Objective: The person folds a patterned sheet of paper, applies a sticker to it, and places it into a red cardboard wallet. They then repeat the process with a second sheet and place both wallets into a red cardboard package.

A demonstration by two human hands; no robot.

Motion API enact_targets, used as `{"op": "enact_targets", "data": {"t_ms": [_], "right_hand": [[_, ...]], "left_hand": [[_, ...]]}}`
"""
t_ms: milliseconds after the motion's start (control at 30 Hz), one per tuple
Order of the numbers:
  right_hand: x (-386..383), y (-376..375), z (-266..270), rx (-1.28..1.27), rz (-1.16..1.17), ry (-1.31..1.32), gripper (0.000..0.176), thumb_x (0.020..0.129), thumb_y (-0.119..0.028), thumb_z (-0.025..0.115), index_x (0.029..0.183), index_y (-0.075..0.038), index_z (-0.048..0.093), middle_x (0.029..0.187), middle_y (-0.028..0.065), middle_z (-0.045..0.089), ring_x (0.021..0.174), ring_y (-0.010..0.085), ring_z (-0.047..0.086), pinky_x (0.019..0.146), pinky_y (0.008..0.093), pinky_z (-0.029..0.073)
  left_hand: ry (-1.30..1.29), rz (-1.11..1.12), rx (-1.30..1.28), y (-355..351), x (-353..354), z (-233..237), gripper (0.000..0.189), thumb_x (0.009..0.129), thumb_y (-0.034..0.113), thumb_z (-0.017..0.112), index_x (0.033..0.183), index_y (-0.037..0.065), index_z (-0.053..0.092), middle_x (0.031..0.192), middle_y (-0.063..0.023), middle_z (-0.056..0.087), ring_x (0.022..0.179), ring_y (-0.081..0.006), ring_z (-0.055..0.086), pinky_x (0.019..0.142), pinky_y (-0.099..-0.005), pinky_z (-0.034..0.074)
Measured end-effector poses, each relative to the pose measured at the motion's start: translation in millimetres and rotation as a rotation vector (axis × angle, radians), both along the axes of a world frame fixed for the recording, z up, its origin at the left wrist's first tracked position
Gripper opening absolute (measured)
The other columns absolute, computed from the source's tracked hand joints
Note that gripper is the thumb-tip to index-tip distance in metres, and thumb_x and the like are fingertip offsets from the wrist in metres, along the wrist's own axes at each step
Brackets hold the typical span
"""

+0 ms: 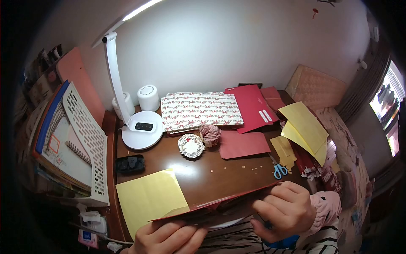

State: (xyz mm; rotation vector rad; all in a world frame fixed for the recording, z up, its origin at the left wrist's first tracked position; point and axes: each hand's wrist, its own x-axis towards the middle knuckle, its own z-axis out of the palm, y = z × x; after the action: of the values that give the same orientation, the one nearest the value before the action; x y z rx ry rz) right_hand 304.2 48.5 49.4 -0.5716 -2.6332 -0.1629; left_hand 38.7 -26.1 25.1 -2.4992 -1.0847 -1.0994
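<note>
Close to my body, a dark red paper piece (237,198), perhaps a bag or folder, is held nearly edge-on, so its full shape is hidden. My left hand (169,238) grips its left end with fingers curled. At the other end, my right hand (287,207) pinches the edge, its thumb below. Under the left part lies a yellow paper sheet (152,192) on the brown desk (198,173). Blue-handled scissors (280,171) rest just beyond my right hand, beside small tan paper pieces (283,151). A pinkish red sheet (244,144) lies farther back.
A white desk lamp (142,137) stands back left, near a black object (130,164). Patterned paper (202,111), red folders (252,108), a ruffled patterned dish (191,146) and a pink bundle (210,135) occupy the back. Yellow sheets (305,131) top a pile at right; a white rack (98,169) borders the left.
</note>
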Motion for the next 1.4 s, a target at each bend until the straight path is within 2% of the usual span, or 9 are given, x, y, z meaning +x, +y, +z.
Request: {"op": "enact_targets", "data": {"t_ms": [67, 200, 467, 667, 900, 1067, 1167, 1267, 1400], "right_hand": [[0.1, 2.0, -2.7, 0.046, 0.017, 0.164, 0.028, 0.068, -0.02, 0.074, 0.091, -0.005, 0.067, 0.073, 0.0029, 0.062, 0.063, 0.019, 0.058, 0.057, 0.0323, 0.045], [0.0, 5.3, -3.8, 0.044, 0.094, 0.225, 0.034, 0.068, -0.019, 0.074, 0.097, -0.002, 0.067, 0.079, 0.0042, 0.065, 0.065, 0.0196, 0.061, 0.057, 0.0328, 0.047], [-1.6, 0.2, 2.4, -0.111, 0.021, -0.068, 0.044, 0.066, -0.021, 0.071, 0.104, 0.001, 0.067, 0.074, 0.0048, 0.061, 0.064, 0.0201, 0.061, 0.059, 0.0332, 0.049], [1.8, -0.2, -9.4, -0.108, 0.039, -0.01, 0.05, 0.064, -0.022, 0.071, 0.107, 0.003, 0.068, 0.079, 0.0065, 0.065, 0.069, 0.0229, 0.065, 0.069, 0.0343, 0.055], [-1.9, -1.6, -9.7, -0.069, 0.013, -0.018, 0.045, 0.068, -0.021, 0.075, 0.107, 0.0, 0.068, 0.083, 0.0049, 0.068, 0.07, 0.021, 0.065, 0.07, 0.0326, 0.054], [-5.8, -0.2, -14.8, -0.065, 0.044, 0.039, 0.043, 0.077, -0.021, 0.074, 0.114, 0.0, 0.066, 0.086, 0.005, 0.065, 0.073, 0.0174, 0.062, 0.068, 0.0305, 0.051], [-6.6, -0.2, -16.5, -0.051, 0.025, 0.007, 0.043, 0.078, -0.021, 0.074, 0.115, 0.0, 0.067, 0.088, 0.0054, 0.066, 0.074, 0.0174, 0.063, 0.068, 0.0304, 0.051], [-7.0, 0.9, -16.9, -0.034, 0.021, 0.026, 0.045, 0.072, -0.023, 0.08, 0.111, -0.003, 0.069, 0.088, 0.0039, 0.07, 0.077, 0.0178, 0.068, 0.071, 0.0307, 0.052], [-3.9, -1.7, -13.3, -0.071, -0.008, -0.048, 0.045, 0.072, -0.023, 0.082, 0.112, -0.003, 0.07, 0.09, 0.0046, 0.071, 0.077, 0.0182, 0.068, 0.072, 0.0314, 0.053]], "left_hand": [[0.012, -0.003, -0.003, 0.2, -0.9, -0.2, 0.017, 0.076, 0.008, 0.08, 0.09, 0.002, 0.073, 0.08, -0.0032, 0.064, 0.065, -0.0162, 0.062, 0.053, -0.0291, 0.042], [0.017, -0.002, -0.007, 0.3, -1.0, 0.4, 0.017, 0.076, 0.008, 0.08, 0.09, 0.002, 0.073, 0.08, -0.0031, 0.064, 0.065, -0.0162, 0.062, 0.053, -0.0291, 0.042], [0.007, 0.001, -0.018, -0.4, -1.0, 0.5, 0.019, 0.076, 0.007, 0.079, 0.093, 0.002, 0.074, 0.08, -0.0038, 0.065, 0.067, -0.0173, 0.063, 0.055, -0.03, 0.044], [0.008, -0.01, -0.018, -1.0, -1.9, -0.6, 0.02, 0.075, 0.007, 0.078, 0.094, 0.002, 0.074, 0.081, -0.0045, 0.065, 0.067, -0.0176, 0.064, 0.055, -0.0303, 0.045], [0.021, 0.013, -0.012, -1.6, -2.4, 0.6, 0.017, 0.077, 0.005, 0.075, 0.094, 0.001, 0.073, 0.082, -0.005, 0.066, 0.068, -0.0185, 0.064, 0.056, -0.0311, 0.046], [0.051, 0.089, -0.015, 0.8, 0.8, 0.6, 0.014, 0.081, 0.003, 0.072, 0.094, 0.0, 0.072, 0.092, -0.0101, 0.073, 0.082, -0.0229, 0.072, 0.072, -0.0326, 0.055], [0.087, 0.128, -0.042, -1.1, 1.8, -1.6, 0.012, 0.084, 0.003, 0.072, 0.095, 0.0, 0.072, 0.094, -0.0118, 0.074, 0.087, -0.0234, 0.073, 0.077, -0.0327, 0.056], [0.07, 0.122, -0.078, -3.4, 0.9, -3.3, 0.012, 0.086, 0.003, 0.071, 0.097, -0.001, 0.072, 0.093, -0.0115, 0.074, 0.087, -0.0231, 0.073, 0.078, -0.0334, 0.056], [0.062, 0.121, -0.078, 0.1, 0.9, -2.3, 0.014, 0.086, 0.004, 0.072, 0.099, -0.001, 0.072, 0.093, -0.0121, 0.073, 0.089, -0.0238, 0.073, 0.079, -0.0338, 0.056]]}}
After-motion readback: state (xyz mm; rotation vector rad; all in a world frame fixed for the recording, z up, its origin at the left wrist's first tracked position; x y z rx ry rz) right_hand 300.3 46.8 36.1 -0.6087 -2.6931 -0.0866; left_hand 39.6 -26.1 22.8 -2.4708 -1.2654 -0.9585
